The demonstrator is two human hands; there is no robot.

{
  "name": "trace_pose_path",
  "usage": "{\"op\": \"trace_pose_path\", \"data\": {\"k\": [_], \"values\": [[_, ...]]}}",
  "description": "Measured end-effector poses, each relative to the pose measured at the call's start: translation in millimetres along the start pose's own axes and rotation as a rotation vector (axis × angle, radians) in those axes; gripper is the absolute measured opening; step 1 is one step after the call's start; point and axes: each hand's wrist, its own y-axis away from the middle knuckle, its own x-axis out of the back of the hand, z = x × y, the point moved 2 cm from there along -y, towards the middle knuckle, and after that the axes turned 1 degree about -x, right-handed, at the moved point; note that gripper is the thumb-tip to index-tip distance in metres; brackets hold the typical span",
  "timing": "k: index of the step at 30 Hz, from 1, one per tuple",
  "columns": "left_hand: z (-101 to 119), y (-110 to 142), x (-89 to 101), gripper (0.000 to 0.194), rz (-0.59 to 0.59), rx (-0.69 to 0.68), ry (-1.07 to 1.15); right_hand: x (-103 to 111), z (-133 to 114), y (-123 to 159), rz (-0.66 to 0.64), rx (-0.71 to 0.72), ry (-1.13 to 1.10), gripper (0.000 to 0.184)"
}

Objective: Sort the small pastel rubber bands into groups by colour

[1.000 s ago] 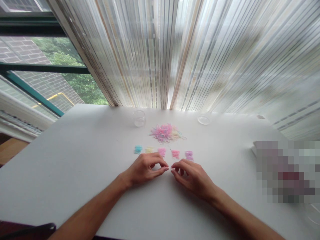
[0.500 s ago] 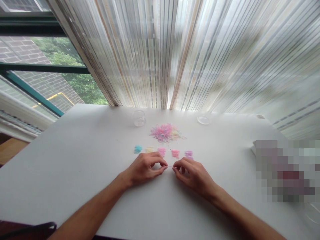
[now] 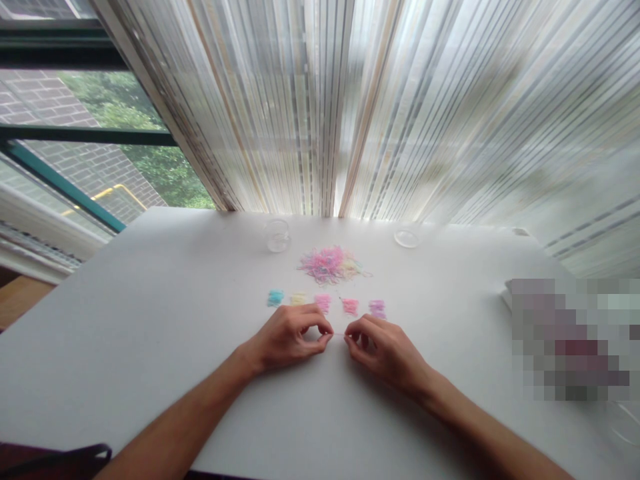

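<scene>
Nearest to me, at the lower left edge, a dark, strap-like thing [image 3: 75, 457] lies beside my left forearm. My two bare forearms reach in from the bottom corners over a white table [image 3: 150, 373]. In the middle, my left hand [image 3: 295, 337] and my right hand [image 3: 383, 350] face each other, just apart. Each has thumb and forefinger brought together in a narrow pinch, the left one's fingers curved into a ring. Between the fingertips runs a thin pale pink strand [image 3: 339, 334], one end in each pinch, looking straight and level; I cannot tell whether my hands touch the tabletop. Just beyond my fingers, five small bundles sit in a row, left to right: a teal bundle [image 3: 275, 298], a pale yellow bundle [image 3: 299, 299], a pink bundle [image 3: 323, 303], a coral bundle [image 3: 351, 306] and a purple bundle [image 3: 377, 309]. Well off to the right is a pixelated item [image 3: 560, 340], its details hidden. Past the row lies a loose, tangled pile [image 3: 327, 265] of pastel strands, mostly pink. Farther back stand a clear cup [image 3: 278, 237], left, and a clear shallow disc [image 3: 407, 239], right. Behind the table hangs a striped, sheer curtain [image 3: 280, 100]; at left, a window shows a brick wall [image 3: 45, 100] and greenery [image 3: 125, 100].
</scene>
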Motion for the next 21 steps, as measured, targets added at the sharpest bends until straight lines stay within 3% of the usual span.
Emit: {"op": "trace_pose_path", "data": {"k": [3, 7, 10, 17, 21], "values": [[-6.9, 1.4, 15.7, 0.010, 0.012, 0.034, -0.017, 0.8, 0.6, 0.1, -0.004, -0.012, 0.001, 0.009], [-26.4, 7.3, 55.6, 0.011, 0.147, 0.186, -0.092, 0.7, 1.3, 0.9, -0.009, -0.023, -0.002, 0.010], [-37.6, 12.4, 76.8, 0.014, 0.170, 0.257, -0.146, -0.2, 1.4, 1.3, -0.024, -0.025, -0.009, 0.010], [-45.6, 18.8, 83.1, 0.020, 0.150, 0.337, -0.129, 1.4, 1.8, -0.3, -0.023, -0.023, -0.003, 0.012], [-52.0, 23.8, 95.7, 0.026, 0.144, 0.429, -0.107, 3.0, 2.0, -0.8, -0.029, -0.024, 0.005, 0.010]]}}
